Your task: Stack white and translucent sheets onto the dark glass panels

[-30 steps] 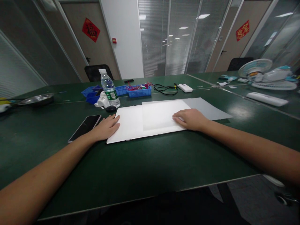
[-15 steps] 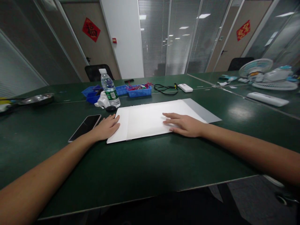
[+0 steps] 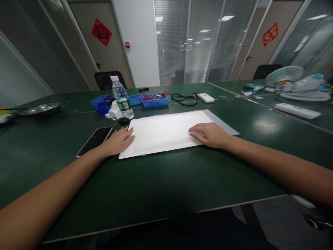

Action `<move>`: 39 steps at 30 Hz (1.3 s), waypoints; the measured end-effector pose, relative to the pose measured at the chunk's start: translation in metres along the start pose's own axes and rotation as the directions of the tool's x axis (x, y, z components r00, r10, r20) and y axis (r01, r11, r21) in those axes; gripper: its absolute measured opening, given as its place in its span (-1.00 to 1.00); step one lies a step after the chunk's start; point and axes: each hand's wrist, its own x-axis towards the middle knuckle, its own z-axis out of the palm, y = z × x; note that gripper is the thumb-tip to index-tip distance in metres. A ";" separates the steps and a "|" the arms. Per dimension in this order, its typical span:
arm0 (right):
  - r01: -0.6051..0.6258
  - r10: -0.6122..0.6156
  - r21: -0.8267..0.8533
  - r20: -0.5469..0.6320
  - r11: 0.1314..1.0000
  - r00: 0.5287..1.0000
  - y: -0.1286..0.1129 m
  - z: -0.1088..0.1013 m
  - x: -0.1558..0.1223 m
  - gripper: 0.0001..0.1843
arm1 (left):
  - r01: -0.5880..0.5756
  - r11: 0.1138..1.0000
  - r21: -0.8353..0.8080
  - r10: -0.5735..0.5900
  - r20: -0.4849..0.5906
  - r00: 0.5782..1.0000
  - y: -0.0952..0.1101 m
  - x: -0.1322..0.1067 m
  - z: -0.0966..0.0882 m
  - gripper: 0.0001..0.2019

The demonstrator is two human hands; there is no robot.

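White sheets of paper [image 3: 166, 133] lie stacked flat on the dark green table [image 3: 156, 187], with a grey sheet [image 3: 223, 125] showing at their right edge. My left hand [image 3: 118, 141] rests flat and open on the table, fingertips touching the stack's left edge. My right hand [image 3: 210, 134] lies palm down on the stack's near right corner, fingers curled slightly and pressing on the top sheet.
A black phone [image 3: 94, 141] lies just left of my left hand. Behind the paper stand a water bottle [image 3: 122, 98], blue trays [image 3: 153, 100], a black cable [image 3: 183, 99] and a white box [image 3: 206, 97]. Fans [image 3: 293, 81] sit far right, a metal dish [image 3: 40, 109] far left.
My right hand has slid the top sheet leftward over the stack, so the sheets now nearly line up and less grey shows at the right. My left hand stayed in place.
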 end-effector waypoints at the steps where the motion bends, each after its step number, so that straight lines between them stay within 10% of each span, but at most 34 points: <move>1: 0.041 -0.041 0.041 -0.004 0.998 0.999 -0.001 0.001 0.000 -0.40 | 0.002 1.000 -0.003 -0.002 0.001 1.000 0.001 -0.001 0.000 -0.06; 11: 0.272 -0.278 0.285 -0.019 0.919 0.960 -0.003 0.000 -0.001 -0.56 | -0.012 1.000 -0.022 0.012 -0.010 1.000 0.000 0.000 0.000 -0.05; 39: 0.334 -0.354 0.299 0.016 0.894 0.935 0.007 0.007 -0.001 -0.58 | -0.010 0.988 -0.152 0.018 0.049 0.999 -0.010 -0.007 -0.015 -0.11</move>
